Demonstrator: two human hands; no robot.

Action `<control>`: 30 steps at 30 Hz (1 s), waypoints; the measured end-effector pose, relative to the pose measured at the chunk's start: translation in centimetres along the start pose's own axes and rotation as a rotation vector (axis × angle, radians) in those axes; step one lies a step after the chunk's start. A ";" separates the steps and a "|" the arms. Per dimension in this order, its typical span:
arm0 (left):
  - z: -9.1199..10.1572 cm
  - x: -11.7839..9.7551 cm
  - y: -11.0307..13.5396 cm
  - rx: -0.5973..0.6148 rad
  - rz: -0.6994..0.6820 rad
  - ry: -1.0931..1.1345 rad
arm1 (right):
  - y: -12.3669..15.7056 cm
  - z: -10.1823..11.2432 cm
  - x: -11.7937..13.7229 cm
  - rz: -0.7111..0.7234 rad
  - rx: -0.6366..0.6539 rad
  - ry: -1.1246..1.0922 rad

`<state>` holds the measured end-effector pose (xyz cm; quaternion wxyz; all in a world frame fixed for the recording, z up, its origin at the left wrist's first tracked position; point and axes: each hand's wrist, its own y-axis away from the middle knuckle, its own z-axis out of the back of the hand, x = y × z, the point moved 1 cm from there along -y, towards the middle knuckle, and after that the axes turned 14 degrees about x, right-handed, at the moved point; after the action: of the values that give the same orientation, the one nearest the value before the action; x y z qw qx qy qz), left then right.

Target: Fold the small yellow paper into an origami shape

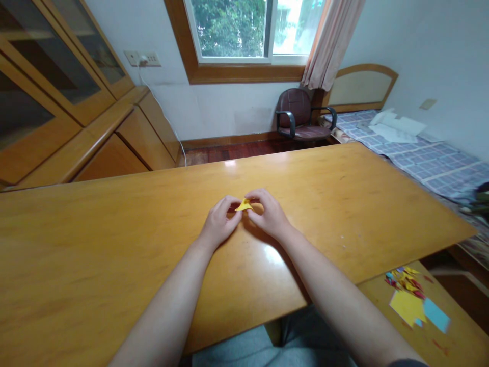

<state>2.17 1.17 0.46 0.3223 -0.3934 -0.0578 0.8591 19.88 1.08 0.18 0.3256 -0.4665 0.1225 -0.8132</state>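
A small folded piece of yellow paper (244, 205) is held between my two hands, just over the wooden table (114, 244). My left hand (221, 220) pinches its left corner between thumb and fingers. On the other side, my right hand (268, 211) grips the paper's right and upper part, with the thumb below and the index finger above. The paper has a pointed, roughly triangular outline. Its finer folds are too small to make out, and the fingertips cover its edges.
On a lower surface (458, 336) at the right lie a heap of small folded papers (407, 281), yellow sheets (407, 307) and a blue sheet (436, 315). An armchair (300, 114) stands beyond the table, a bed (431, 158) at the right, a cabinet (103, 137) at the left.
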 end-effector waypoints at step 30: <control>-0.2 1.0 -0.4 -0.003 0.157 0.365 | 0.0 0.6 0.7 -0.020 0.035 -0.102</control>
<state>2.05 2.08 -0.19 0.2588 -0.5464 0.0314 0.7959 20.12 0.70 1.02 0.3316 -0.5029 0.0868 -0.7935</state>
